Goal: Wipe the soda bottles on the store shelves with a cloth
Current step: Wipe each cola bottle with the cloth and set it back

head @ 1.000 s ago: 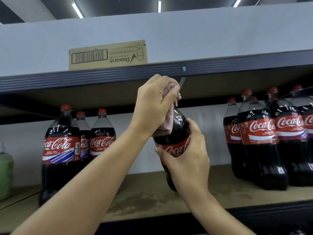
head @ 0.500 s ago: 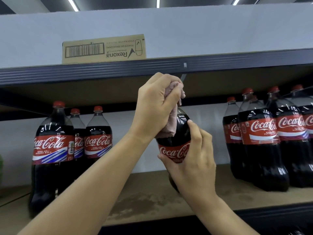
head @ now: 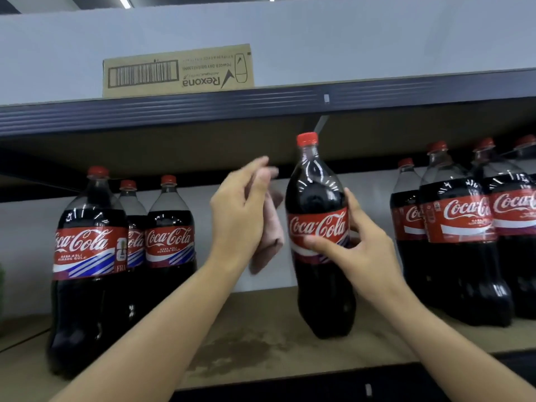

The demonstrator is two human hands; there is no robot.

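A large cola bottle with a red cap and red label stands almost upright, its base touching or just above the brown shelf board. My right hand grips it around the label. My left hand holds a pale pink cloth just left of the bottle, not touching it; the cloth hangs down from my fingers. Three cola bottles stand on the shelf at the left and several more at the right.
A dark shelf edge runs overhead, close above the held bottle's cap, with a cardboard box on top. A dark stain marks the shelf board in front. The lower shelf's dark front rail runs below my arms.
My left hand came off the bottle's neck with the cloth and moved left, uncovering the red cap. The bottle now stands straighter and my right hand has shifted on the label.
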